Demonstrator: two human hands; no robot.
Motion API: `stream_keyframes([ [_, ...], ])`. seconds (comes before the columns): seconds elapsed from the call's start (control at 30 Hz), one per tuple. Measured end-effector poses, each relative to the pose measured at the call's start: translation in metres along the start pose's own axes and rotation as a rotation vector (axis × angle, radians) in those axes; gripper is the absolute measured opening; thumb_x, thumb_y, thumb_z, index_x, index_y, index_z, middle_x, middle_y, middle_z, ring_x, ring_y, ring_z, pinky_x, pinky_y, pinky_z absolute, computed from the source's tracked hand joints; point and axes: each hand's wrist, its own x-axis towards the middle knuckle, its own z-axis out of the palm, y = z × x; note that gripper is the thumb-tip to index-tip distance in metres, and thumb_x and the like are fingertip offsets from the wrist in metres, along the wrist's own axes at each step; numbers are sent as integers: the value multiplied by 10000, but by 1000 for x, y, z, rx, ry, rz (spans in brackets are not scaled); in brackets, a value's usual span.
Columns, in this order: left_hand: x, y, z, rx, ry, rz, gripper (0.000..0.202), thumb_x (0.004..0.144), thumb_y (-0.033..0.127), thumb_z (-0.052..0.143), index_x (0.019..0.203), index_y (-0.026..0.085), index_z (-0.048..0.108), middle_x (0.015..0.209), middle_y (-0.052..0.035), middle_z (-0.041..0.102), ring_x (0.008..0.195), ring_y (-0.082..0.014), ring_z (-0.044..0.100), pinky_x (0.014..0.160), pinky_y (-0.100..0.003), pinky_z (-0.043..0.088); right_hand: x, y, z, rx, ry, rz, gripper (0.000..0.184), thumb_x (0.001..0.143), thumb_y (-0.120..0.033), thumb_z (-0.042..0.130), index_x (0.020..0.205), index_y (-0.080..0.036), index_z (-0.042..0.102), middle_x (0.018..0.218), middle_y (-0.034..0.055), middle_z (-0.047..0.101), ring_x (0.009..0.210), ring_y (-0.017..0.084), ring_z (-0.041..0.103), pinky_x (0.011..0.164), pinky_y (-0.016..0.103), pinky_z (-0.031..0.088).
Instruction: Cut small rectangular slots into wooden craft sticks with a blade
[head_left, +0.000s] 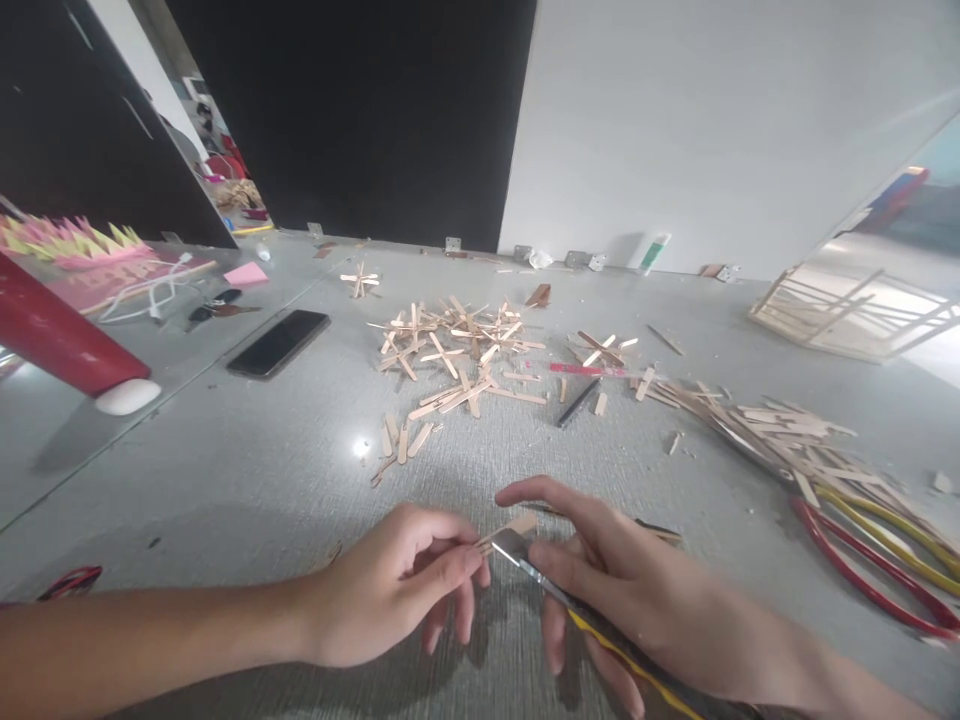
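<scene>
My left hand (405,590) is closed in a pinch on a thin wooden craft stick (517,525), whose free end points right. Held in my right hand (615,580) is a utility knife (589,622) with a yellow and black handle. Its metal blade lies against or right beside the stick, close to my left fingertips; I cannot tell whether it has cut in. The right index finger stretches out above the stick. On the table beyond my hands are short cut stick pieces (405,442) and a pile of crossed sticks (457,345).
Scissors (877,560) with red and yellow handles lie at right beside loose sticks (795,420). A dark pen (579,402) and a phone (279,342) lie farther back. At left a red cylinder (67,330) juts in. A stick frame (847,310) stands at back right.
</scene>
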Motion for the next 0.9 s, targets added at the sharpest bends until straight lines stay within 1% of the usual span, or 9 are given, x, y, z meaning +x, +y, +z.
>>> stream_keyframes([
  [0.1, -1, 0, 0, 0, -16, -2, 454, 1040, 563, 433, 932, 148, 585, 706, -38, 660, 543, -104, 550, 520, -207, 452, 1, 2, 3, -57, 59, 5, 533, 1024, -600, 416, 1423, -247, 408, 779, 18, 748, 383, 43, 508, 392, 130, 364],
  [0.2, -1, 1, 1, 6, -23, -8, 455, 1043, 562, 425, 936, 150, 586, 704, -37, 662, 555, -108, 551, 537, -214, 451, 0, 2, 4, -104, 93, 1, 483, 1034, -533, 442, 1415, -236, 429, 760, 9, 747, 382, 37, 493, 410, 128, 369],
  [0.27, -1, 4, 0, 18, -30, -13, 454, 1043, 559, 429, 944, 148, 594, 712, -39, 667, 572, -109, 554, 558, -216, 455, -1, -1, 4, -145, 84, -3, 448, 1037, -483, 454, 1401, -221, 449, 753, 13, 750, 371, 31, 456, 403, 127, 355],
  [0.4, 1, 11, -6, 25, -106, -27, 407, 1044, 527, 458, 1031, 151, 614, 824, -66, 713, 615, -111, 584, 606, -222, 479, -4, -7, 1, -209, 54, -10, 382, 1038, -445, 444, 1328, -208, 518, 765, 25, 757, 370, 32, 425, 384, 129, 340],
  [0.5, 4, 11, -10, 21, -149, -64, 391, 1058, 500, 440, 1024, 160, 630, 898, -81, 737, 555, -93, 584, 584, -220, 483, -5, -9, -2, -233, 78, -18, 366, 1042, -413, 438, 1345, -219, 510, 766, 18, 758, 383, 40, 450, 395, 135, 352],
  [0.6, 6, 5, -11, 13, -150, -59, 411, 1049, 506, 457, 947, 157, 649, 838, -67, 722, 528, -96, 573, 539, -214, 476, -5, -7, -4, -246, 82, -3, 336, 1037, -390, 452, 1321, -224, 523, 771, 12, 761, 385, 43, 463, 397, 142, 354],
  [0.7, 6, 3, -11, 23, -125, -23, 432, 1047, 512, 458, 922, 152, 662, 779, -52, 694, 549, -102, 548, 531, -206, 468, -5, -6, -6, -243, 75, 3, 319, 1034, -418, 462, 1284, -240, 547, 784, 8, 762, 399, 46, 487, 402, 141, 362],
  [0.8, 5, 5, -11, 50, -109, -5, 437, 1054, 501, 451, 927, 144, 670, 773, -51, 691, 553, -96, 521, 531, -200, 448, -6, -7, -8, -247, 60, 4, 303, 1040, -425, 439, 1261, -261, 565, 781, -2, 755, 402, 51, 497, 397, 141, 365],
  [0.9, 4, 7, -10, 70, -101, -1, 436, 1058, 494, 447, 921, 143, 665, 784, -54, 699, 542, -88, 513, 524, -199, 429, -8, -12, -5, -288, 96, 9, 292, 1031, -374, 448, 1275, -265, 564, 757, -11, 745, 391, 52, 498, 408, 148, 390],
])
